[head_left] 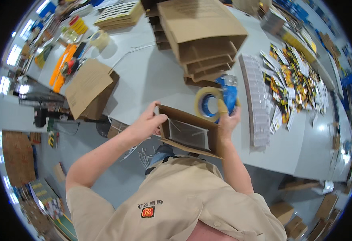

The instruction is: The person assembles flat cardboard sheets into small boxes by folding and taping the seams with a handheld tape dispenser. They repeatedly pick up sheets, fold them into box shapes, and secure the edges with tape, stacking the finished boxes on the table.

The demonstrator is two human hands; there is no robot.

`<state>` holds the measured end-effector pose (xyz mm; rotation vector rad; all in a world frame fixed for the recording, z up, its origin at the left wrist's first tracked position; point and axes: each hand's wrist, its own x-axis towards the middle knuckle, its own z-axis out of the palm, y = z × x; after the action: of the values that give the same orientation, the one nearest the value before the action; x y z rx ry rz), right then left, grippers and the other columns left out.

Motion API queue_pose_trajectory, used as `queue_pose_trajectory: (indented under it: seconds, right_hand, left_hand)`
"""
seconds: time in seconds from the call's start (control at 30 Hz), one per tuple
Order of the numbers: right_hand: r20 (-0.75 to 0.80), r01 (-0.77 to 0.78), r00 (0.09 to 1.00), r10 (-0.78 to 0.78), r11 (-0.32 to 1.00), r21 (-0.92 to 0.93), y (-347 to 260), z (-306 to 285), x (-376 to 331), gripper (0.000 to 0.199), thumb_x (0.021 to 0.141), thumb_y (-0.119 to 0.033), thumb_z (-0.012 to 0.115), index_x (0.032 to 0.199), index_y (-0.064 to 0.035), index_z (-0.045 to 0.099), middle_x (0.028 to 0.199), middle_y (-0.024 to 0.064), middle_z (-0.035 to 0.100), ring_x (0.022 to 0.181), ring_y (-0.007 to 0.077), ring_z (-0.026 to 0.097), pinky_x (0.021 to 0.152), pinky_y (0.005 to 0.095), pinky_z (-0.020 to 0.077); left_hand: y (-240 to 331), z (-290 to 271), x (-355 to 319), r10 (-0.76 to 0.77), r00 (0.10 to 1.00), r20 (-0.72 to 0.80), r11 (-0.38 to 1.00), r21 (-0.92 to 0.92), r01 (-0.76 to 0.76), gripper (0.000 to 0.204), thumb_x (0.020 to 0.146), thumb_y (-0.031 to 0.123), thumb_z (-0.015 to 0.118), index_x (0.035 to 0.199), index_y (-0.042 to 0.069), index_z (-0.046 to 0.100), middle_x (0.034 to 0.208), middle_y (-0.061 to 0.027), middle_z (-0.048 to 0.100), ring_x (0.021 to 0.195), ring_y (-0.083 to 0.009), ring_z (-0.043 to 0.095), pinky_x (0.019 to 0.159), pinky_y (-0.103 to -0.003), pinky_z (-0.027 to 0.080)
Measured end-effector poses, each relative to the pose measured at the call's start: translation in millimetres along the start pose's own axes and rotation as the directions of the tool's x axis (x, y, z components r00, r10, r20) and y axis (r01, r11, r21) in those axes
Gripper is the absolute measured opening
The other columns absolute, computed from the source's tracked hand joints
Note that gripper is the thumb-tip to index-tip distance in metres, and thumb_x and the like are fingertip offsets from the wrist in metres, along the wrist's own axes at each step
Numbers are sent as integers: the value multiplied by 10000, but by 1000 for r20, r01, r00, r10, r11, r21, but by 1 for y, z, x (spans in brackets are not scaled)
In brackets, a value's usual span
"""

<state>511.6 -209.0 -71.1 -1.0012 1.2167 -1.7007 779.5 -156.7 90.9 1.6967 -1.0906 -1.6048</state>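
A small open cardboard box point(214, 138) is held in front of my body at the table's near edge, its opening facing up. Inside it shows a greyish panel with pale strips along its edges; I cannot make out what it is. My left hand point(149, 122) grips the box's left end, thumb over the rim. In my right hand point(228, 122) is a blue tape dispenser point(229, 90) with a roll of tape point(200, 103), held upright beside the box's right end. The right wrist is close to that end of the box.
Open cardboard boxes point(202, 22) are stacked on the table point(143, 76) ahead. To the right are a long plastic-wrapped strip point(254, 100) and a pile of yellow-black packets point(290, 80). Leftward stand another cardboard box point(87, 86), orange tools point(61, 66) and tape rolls point(99, 39).
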Motion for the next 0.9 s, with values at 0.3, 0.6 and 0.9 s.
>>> queue_pose_trajectory:
  seconds: [0.3,0.6,0.9]
  right_hand:
    - [0,173,984,-176,968,-179,-170,-50,7,773,729,-165,875,1380,-5,491,1256,170,628,1117,290,660,956,419,565]
    - [806,446,583,107,786,-428,-183,-48,-16,871,593,-348,862,1346,-27,565,1141,151,688,950,299,696,852,366,542]
    - [372,86,923,98,890,-449,-161,-49,20,845,642,-259,911,1343,27,534,1198,124,650,1076,202,635,963,342,500]
  left_hand:
    - [-44,24,52,394,916,81,666,661,-345,613,823,194,799,1314,10,481,989,-158,615,974,-384,614,919,-446,507]
    - [-47,7,82,851,186,491,-71,459,-885,405,663,213,871,994,92,670,1314,-96,581,1294,-362,484,1031,-518,427]
    - [-67,21,47,624,729,281,555,498,-667,485,863,237,694,1304,85,561,1398,-197,482,1361,-404,411,1118,-524,313]
